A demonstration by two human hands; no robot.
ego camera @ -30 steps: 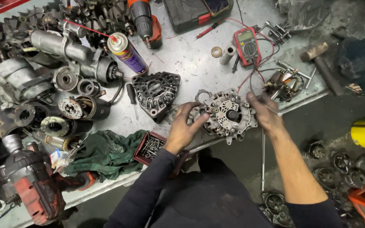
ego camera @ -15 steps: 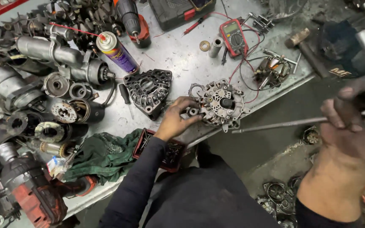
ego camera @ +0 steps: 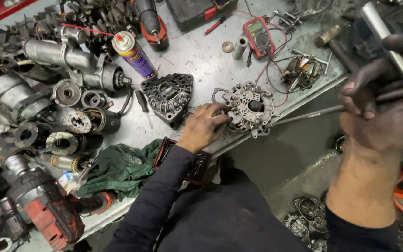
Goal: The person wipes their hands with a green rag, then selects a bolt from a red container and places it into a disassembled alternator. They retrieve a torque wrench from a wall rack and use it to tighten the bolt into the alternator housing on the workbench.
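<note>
A grey alternator housing lies near the front edge of the metal workbench. My left hand rests against its left side and steadies it. My right hand is raised close to the camera at the right, closed around a long metal T-handle wrench. The wrench's thin shaft runs left and its tip meets the housing's right edge. Its shiny cross handle sticks up past my fingers.
A black alternator cover lies left of the housing. Behind are a red multimeter with leads, a spray can and a drill. Starter and alternator parts crowd the left, by a green rag. More parts lie on the floor.
My right hand left the housing, picked up the long wrench and lifted it near the camera. The left hand stayed on the housing. The view has shifted slightly.
</note>
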